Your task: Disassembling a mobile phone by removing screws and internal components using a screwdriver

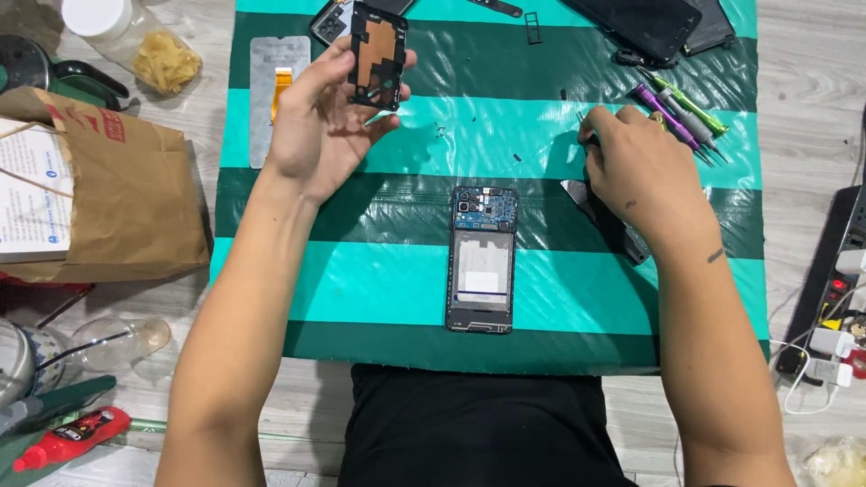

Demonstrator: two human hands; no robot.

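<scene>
1. Holding a black cover plate [378,56] with a copper-coloured patch, the left hand [320,122] is raised over the far-left part of the mat, fingers curled about the plate's edges and the palm turned up towards the camera.
2. The right hand [636,171] rests knuckles-up on the right side of the striped green mat [388,280], its fingers drawn together on a thin tool (only a dark tip shows at the fingertips, so I cannot tell what kind).
3. An opened phone [483,259] lies face-down in the middle of the mat between the two forearms, its back off, a blue circuit board showing at its far end and a pale battery below; neither hand touches it.
4. A grey metal tool [577,194] pokes out from under the right hand, lying on the mat.
5. Several screwdrivers [681,113] with purple and green handles lie just beyond the right hand.
6. A grey back cover [271,90] lies flat at the mat's left edge, behind the left hand.
7. A brown paper bag [117,194] sits on the floor to the left, well apart from the mat's things.
</scene>
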